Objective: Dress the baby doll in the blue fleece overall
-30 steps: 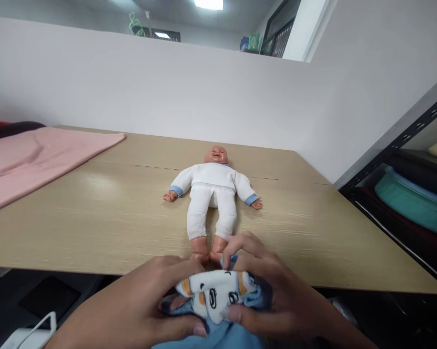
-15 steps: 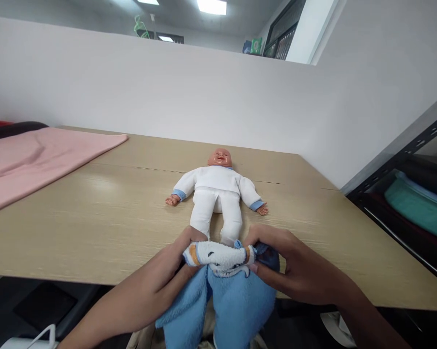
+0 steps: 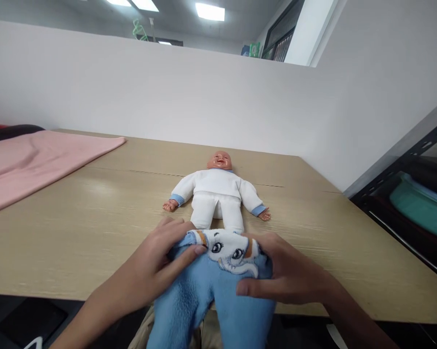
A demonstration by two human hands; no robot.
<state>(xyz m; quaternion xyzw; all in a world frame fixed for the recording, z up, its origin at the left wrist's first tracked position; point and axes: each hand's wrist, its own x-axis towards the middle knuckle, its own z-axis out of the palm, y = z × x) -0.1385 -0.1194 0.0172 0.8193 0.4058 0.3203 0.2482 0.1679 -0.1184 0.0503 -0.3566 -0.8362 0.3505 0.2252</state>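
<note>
A baby doll (image 3: 215, 194) in a white suit with blue cuffs lies on its back on the wooden table (image 3: 76, 228), head away from me. Its lower legs are covered by small blue fleece trousers (image 3: 218, 295) with a white elephant patch at the waistband. My left hand (image 3: 156, 264) grips the left side of the waistband, thumb on top. On the right side, my right hand (image 3: 287, 276) holds the waistband, fingers closed round the fabric. The trouser legs hang over the table's near edge.
A pink cloth (image 3: 33, 157) lies spread at the table's far left. A black metal shelf (image 3: 403, 194) with a teal object (image 3: 422, 206) stands at the right. A white partition wall (image 3: 167, 92) runs behind the table.
Both hands have carried the blue trousers forward from the table's near edge over the doll's feet and up its lower legs. The elephant patch now faces up.
</note>
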